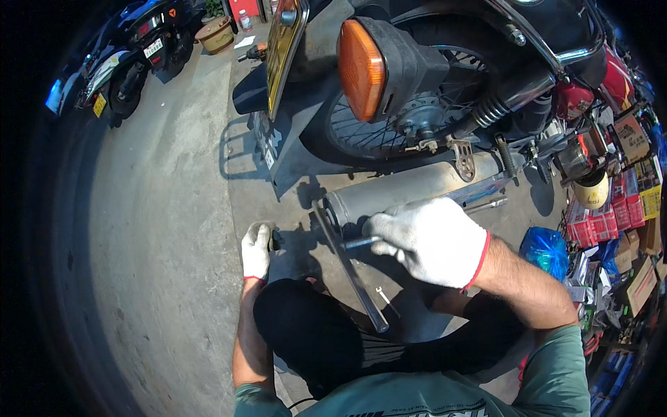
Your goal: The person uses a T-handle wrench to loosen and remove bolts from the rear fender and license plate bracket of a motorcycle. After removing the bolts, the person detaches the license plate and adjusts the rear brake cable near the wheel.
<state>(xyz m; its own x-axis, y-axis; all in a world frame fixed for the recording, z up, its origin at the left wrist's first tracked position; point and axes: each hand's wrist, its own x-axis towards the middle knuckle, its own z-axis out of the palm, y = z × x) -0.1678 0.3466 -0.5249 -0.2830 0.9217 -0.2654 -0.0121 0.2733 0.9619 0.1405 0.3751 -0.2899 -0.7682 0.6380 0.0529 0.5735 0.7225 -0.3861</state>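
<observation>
My right hand [431,243], in a white knit glove, is closed around the shaft of a T-handle wrench [360,286]. Its long metal bar slants across the end of the motorcycle's grey muffler [410,189]; whether they touch I cannot tell. My left hand [257,249], gloved too, is low at the left, its fingers curled by a small dark thing I cannot make out. Between my legs a small open-end wrench [384,297] lies on the ground. Beyond the muffler are the spoked rear wheel [358,128] and an orange turn signal [361,71].
A metal rod-like tool [486,206] lies right of my right hand. Along the right side are a blue plastic bag [544,251], red boxes [590,221] and piled parts. Parked scooters [125,87] and a brown pot [215,35] stand at the far left on concrete [160,229].
</observation>
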